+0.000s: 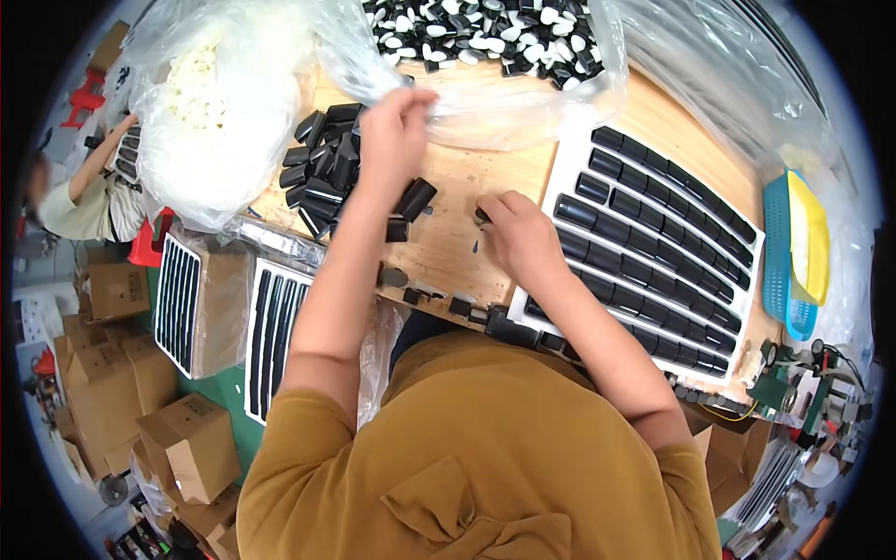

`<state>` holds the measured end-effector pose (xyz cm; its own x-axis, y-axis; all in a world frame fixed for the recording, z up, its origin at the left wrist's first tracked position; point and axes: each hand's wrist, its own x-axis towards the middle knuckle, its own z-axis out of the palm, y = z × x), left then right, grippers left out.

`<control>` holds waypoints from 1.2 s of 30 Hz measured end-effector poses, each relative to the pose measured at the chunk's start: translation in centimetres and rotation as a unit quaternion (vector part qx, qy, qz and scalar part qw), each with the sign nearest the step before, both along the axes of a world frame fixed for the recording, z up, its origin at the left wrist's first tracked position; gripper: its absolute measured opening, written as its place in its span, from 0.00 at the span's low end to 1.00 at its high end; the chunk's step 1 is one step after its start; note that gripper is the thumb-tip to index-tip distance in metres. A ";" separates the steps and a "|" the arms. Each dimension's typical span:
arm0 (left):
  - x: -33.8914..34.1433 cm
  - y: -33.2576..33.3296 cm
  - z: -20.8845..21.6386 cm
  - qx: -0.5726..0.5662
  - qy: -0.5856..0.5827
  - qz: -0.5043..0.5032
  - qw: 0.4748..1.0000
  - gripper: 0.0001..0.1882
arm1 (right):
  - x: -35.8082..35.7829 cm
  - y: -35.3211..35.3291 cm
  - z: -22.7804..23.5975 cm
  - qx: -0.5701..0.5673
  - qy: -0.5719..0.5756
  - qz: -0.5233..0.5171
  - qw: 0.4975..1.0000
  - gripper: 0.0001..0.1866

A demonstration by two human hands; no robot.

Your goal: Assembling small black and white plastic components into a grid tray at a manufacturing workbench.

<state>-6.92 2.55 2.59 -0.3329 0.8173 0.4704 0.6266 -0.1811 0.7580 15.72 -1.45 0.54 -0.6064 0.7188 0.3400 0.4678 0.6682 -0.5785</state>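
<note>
My left hand [394,131] is at the near edge of a clear plastic bag [509,117], fingers bent together. Whatever they hold, if anything, I cannot make out. The bag contains many small black and white oval pieces [476,42]. Over the wooden table [453,257], my right hand [518,231] pinches a small black piece [482,215], mostly hidden by the fingers. A pile of glossy black plastic caps [322,177] lies beside my left forearm, with a loose black cap [417,198] close to my wrist. Right of my right hand, rows of similar black parts fill a white tray [560,182].
A clear bag of cream-coloured pieces [201,93] stands at the far left. Blue and yellow baskets [777,252] are at the right edge. More filled trays [177,303] and cardboard boxes [191,443] stand lower left. Another person [89,191] works at the far left.
</note>
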 end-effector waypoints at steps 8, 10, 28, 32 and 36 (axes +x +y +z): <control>-5.9 12.0 -1.8 -0.356 0.411 0.055 0.838 0.16 | 0.0 0.0 -0.7 -0.009 -0.032 -0.039 0.999 0.18; -7.0 12.4 -2.7 -0.320 0.413 0.038 0.852 0.13 | 0.4 0.0 -0.2 -0.064 -0.011 -0.036 0.997 0.17; -10.2 9.6 -3.6 -0.133 0.171 0.045 0.975 0.08 | 44.0 1.4 -0.9 -0.149 0.179 -0.657 0.717 0.22; -10.4 9.9 -3.3 -0.066 0.145 0.088 0.983 0.14 | 46.4 1.7 -3.3 -0.086 0.095 -0.622 0.773 0.17; -10.0 7.2 -1.0 0.007 0.040 0.116 0.992 0.27 | 43.2 1.4 -2.6 0.050 -0.296 -0.646 0.702 0.18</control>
